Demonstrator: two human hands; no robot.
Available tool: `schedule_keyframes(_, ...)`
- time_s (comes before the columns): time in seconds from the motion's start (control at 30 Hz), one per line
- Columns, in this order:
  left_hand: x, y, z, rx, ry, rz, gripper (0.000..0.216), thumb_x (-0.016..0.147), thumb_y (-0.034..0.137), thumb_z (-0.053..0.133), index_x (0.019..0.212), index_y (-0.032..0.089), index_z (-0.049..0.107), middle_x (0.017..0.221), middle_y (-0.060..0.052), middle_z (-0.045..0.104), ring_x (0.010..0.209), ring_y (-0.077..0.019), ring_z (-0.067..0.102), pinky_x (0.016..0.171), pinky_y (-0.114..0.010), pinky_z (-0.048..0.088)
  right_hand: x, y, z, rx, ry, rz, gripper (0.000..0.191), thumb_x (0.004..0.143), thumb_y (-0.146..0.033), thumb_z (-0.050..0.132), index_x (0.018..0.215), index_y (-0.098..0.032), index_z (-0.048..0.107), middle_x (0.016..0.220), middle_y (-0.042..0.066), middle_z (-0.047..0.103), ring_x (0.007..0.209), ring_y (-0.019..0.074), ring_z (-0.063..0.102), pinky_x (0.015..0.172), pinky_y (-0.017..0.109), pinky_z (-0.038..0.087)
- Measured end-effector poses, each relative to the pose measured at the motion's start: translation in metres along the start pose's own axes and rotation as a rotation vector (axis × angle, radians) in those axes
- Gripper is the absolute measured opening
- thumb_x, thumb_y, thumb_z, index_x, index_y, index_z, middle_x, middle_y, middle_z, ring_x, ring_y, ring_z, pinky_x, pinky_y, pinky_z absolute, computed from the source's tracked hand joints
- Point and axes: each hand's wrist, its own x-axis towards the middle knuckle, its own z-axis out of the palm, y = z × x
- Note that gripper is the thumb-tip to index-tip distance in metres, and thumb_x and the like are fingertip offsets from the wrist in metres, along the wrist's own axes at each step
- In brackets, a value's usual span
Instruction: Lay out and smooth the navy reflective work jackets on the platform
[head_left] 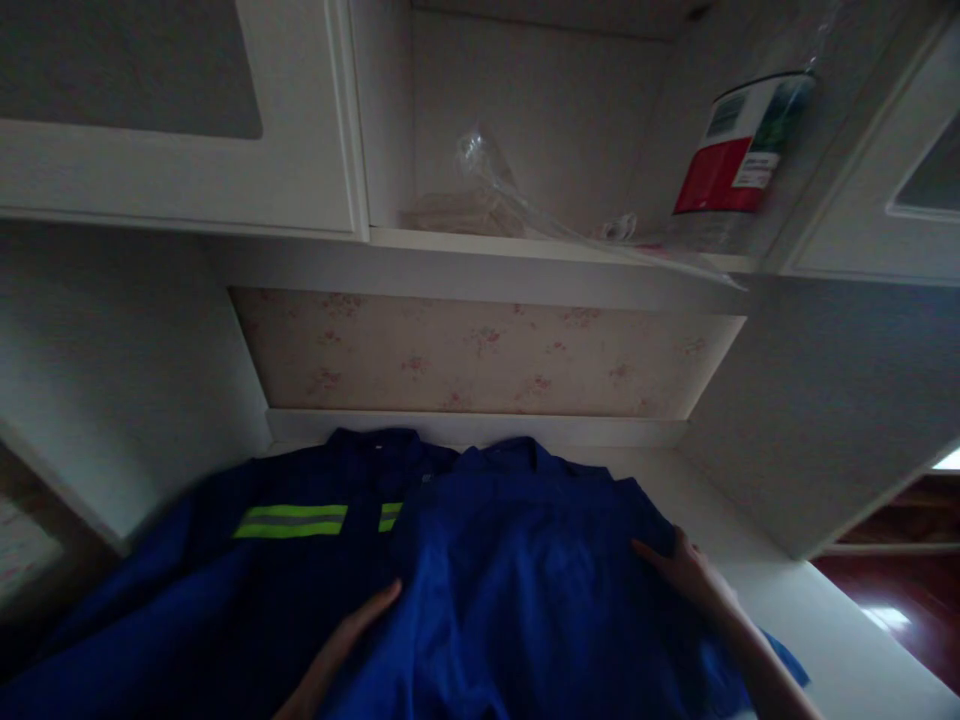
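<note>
Left hand [341,645] at 6 o'clock and right hand [694,572] at 4 o'clock, fingers flat on blue jacket [517,590] spread over white counter [817,620]. Smoothing stage, likely; next needs firm edge grip. Reflective stripe [291,521] at 9 o'clock; labelled package [739,150] at 1 o'clock.

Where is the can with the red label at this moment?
In the head view the can stands at the upper right, on the open shelf between the cabinet doors, right of a clear plastic bag and above the blue jacket.
</note>
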Motion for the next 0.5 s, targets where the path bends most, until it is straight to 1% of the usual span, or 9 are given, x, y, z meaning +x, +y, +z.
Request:
schedule_keyframes(0.07,-0.003,0.010,-0.004,-0.156,-0.050,-0.068,0.047,0.084,0.046,0.060,0.120,0.016,0.060,0.101,-0.009,0.074,0.092,-0.0266,0.070,0.085,-0.044,0.054,0.003,0.004,-0.007,0.033,-0.045,-0.061,0.072,0.065,-0.063,0.064,0.118,-0.015,0.065,0.103,0.016,0.072,0.096,0.0380,0.067,0.083,0.050,0.053)
schedule_keyframes(0.1,-0.004,0.019,-0.006,-0.233,-0.079,-0.099,0.047,0.079,0.040,0.064,0.118,0.016,0.061,0.097,-0.008,0.075,0.089,-0.0268,0.071,0.083,-0.042,0.055,0.002,0.001,-0.012,0.035,-0.043,-0.083,0.066,0.066,-0.061,0.063,0.115,-0.018,0.067,0.099,0.013,0.073,0.095,0.0358,0.068,0.082,0.047,0.053)
schedule_keyframes(0.13,-0.004,0.030,-0.008,-0.300,-0.104,-0.120,0.047,0.072,0.033,0.066,0.116,0.015,0.062,0.093,-0.006,0.076,0.086,-0.0265,0.071,0.080,-0.039,0.055,0.000,-0.004,-0.020,0.030,-0.040,-0.098,0.064,0.069,-0.061,0.060,0.116,-0.019,0.067,0.097,0.012,0.073,0.094,0.0349,0.068,0.082,0.046,0.053)
schedule_keyframes(0.2,-0.007,0.058,-0.017,-0.369,-0.129,-0.125,0.044,0.062,0.024,0.068,0.105,0.015,0.066,0.083,-0.003,0.075,0.080,-0.0246,0.071,0.073,-0.033,0.054,-0.007,-0.019,-0.040,0.058,-0.004,-0.105,0.070,0.073,-0.066,0.054,0.124,-0.018,0.063,0.092,0.011,0.073,0.089,0.0345,0.068,0.078,0.046,0.054)
schedule_keyframes(0.27,-0.014,0.087,-0.036,-0.321,-0.080,-0.085,0.035,0.061,0.025,0.067,0.095,0.015,0.069,0.076,0.000,0.073,0.075,-0.0222,0.069,0.068,-0.029,0.051,-0.018,-0.041,-0.066,0.177,0.051,-0.060,0.079,0.073,-0.071,0.056,0.133,-0.019,0.058,0.085,0.011,0.073,0.079,0.0335,0.069,0.071,0.046,0.055)
schedule_keyframes(0.33,-0.025,0.111,-0.069,-0.242,0.015,-0.056,0.032,0.064,0.030,0.067,0.093,0.016,0.070,0.077,0.000,0.074,0.075,-0.0217,0.069,0.069,-0.029,0.051,-0.032,-0.070,-0.094,0.367,0.084,0.017,0.083,0.067,-0.071,0.066,0.135,-0.024,0.057,0.079,0.010,0.073,0.069,0.0318,0.069,0.060,0.044,0.055)
schedule_keyframes(0.4,-0.036,0.123,-0.115,-0.137,0.130,-0.057,0.037,0.065,0.036,0.069,0.097,0.017,0.070,0.085,0.000,0.076,0.082,-0.0231,0.070,0.074,-0.030,0.053,-0.047,-0.102,-0.112,0.546,0.072,0.051,0.081,0.063,-0.066,0.074,0.132,-0.027,0.059,0.083,0.011,0.074,0.067,0.0302,0.069,0.055,0.041,0.055)
schedule_keyframes(0.47,-0.043,0.119,-0.169,0.012,0.261,-0.072,0.041,0.064,0.042,0.072,0.098,0.019,0.070,0.089,0.001,0.077,0.085,-0.0235,0.070,0.078,-0.030,0.054,-0.058,-0.135,-0.113,0.660,0.030,0.020,0.075,0.062,-0.062,0.076,0.127,-0.029,0.062,0.091,0.009,0.075,0.073,0.0282,0.070,0.060,0.039,0.056)
schedule_keyframes(0.5,-0.044,0.111,-0.196,0.082,0.329,-0.068,0.043,0.064,0.045,0.072,0.099,0.021,0.070,0.089,0.002,0.077,0.087,-0.0228,0.070,0.081,-0.030,0.054,-0.061,-0.150,-0.105,0.678,-0.007,-0.025,0.069,0.063,-0.061,0.076,0.123,-0.030,0.064,0.094,0.007,0.074,0.076,0.0275,0.070,0.065,0.039,0.056)
